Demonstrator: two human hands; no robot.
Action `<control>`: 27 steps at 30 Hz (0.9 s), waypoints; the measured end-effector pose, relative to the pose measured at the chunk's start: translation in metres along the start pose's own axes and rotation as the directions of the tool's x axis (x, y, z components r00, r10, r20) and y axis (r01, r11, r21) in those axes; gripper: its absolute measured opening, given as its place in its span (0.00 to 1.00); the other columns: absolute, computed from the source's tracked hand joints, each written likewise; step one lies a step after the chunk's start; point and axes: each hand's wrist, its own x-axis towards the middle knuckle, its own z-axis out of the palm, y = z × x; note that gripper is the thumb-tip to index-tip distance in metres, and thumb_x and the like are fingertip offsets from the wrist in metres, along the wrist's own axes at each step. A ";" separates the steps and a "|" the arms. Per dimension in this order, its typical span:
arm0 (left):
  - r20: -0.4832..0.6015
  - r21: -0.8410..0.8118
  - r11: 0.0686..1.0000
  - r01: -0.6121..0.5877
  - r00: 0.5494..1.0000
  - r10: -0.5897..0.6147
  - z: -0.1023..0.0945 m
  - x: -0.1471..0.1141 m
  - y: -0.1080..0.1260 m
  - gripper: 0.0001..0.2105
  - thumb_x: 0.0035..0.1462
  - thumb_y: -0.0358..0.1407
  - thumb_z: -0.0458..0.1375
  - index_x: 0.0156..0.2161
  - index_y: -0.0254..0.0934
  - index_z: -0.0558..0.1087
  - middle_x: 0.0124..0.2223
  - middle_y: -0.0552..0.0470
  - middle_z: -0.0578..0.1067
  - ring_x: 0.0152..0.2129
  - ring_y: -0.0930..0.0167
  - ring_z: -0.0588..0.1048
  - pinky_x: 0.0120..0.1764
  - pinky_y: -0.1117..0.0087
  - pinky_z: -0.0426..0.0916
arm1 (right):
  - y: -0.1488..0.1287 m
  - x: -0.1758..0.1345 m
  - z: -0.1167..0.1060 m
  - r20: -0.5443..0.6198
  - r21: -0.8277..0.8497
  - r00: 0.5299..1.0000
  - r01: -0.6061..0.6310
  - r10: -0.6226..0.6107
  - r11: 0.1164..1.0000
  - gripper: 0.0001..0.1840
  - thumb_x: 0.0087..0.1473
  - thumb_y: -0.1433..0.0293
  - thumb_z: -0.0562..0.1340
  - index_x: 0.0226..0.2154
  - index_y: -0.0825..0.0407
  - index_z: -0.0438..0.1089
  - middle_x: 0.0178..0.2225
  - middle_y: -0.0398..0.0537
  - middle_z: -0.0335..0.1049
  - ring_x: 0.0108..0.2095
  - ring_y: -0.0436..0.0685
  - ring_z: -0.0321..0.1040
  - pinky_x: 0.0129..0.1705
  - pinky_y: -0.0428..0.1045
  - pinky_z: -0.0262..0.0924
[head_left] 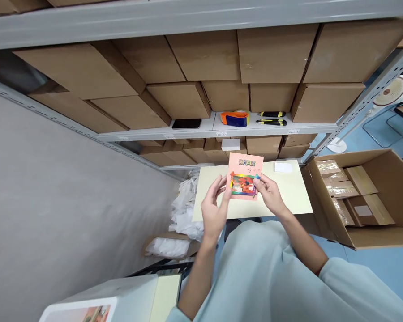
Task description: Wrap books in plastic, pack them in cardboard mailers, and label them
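Head view, only one: booklet (pixel 243 181) at mid-frame, up over the table (pixel 289 203), cover face up, slightly tilted, probably for an easy look at the print. Right hand (pixel 270 192) on the right edge, thumb on the cover, other fingers mostly hidden behind; clamped on the booklet, likely carrying most of the hold. Left hand (pixel 215 212) at the lower left edge, thumb against it, fingers curled and apart from the thumb; pinching or just steadying, cannot tell. Held by the edges, likely to leave most of the cover uncovered. White card (pixel 283 167) on the table, right of centre, near the far edge. Above centre, along the shelf lip: phone (pixel 186 123), orange-and-blue tape tool (pixel 235 119), cutters (pixel 271 121), presumably parked there for easy reach. Behind and above, cartons (pixel 204 56) stacked tight across the top, likely to save room. At right, open box (pixel 399 179) just beside the table, smaller taped boxes (pixel 362 179) inside, probably for short reach. Left of the table, low, crumpled white paper (pixel 186 212) in a heap, seemingly out of the way.
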 end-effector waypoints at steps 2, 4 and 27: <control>0.105 -0.171 0.958 0.229 0.971 -0.213 -0.008 0.016 0.002 0.32 0.58 0.56 0.74 0.60 0.37 0.83 0.58 0.37 0.85 0.58 0.52 0.83 0.58 0.54 0.82 | -0.005 0.008 -0.004 0.074 -0.003 0.997 -0.034 0.034 0.999 0.30 0.63 0.39 0.68 0.41 0.49 0.80 0.29 0.41 0.73 0.27 0.52 0.67 0.30 0.47 0.67; 0.154 -0.229 0.920 0.319 0.945 -0.289 -0.012 0.027 0.004 0.33 0.52 0.56 0.77 0.57 0.36 0.84 0.54 0.38 0.86 0.54 0.53 0.85 0.54 0.57 0.83 | -0.010 0.014 -0.005 0.124 -0.014 0.990 -0.063 0.064 0.998 0.31 0.62 0.38 0.69 0.42 0.50 0.80 0.28 0.41 0.73 0.26 0.51 0.66 0.29 0.47 0.68; 0.039 -0.172 0.984 -0.040 0.998 0.047 0.014 0.050 0.015 0.22 0.51 0.48 0.80 0.47 0.39 0.85 0.41 0.49 0.86 0.38 0.65 0.85 0.45 0.64 0.83 | -0.049 0.026 -0.027 0.171 -0.246 0.984 0.091 -0.049 0.965 0.33 0.68 0.37 0.62 0.50 0.47 0.81 0.38 0.46 0.80 0.37 0.56 0.78 0.42 0.52 0.80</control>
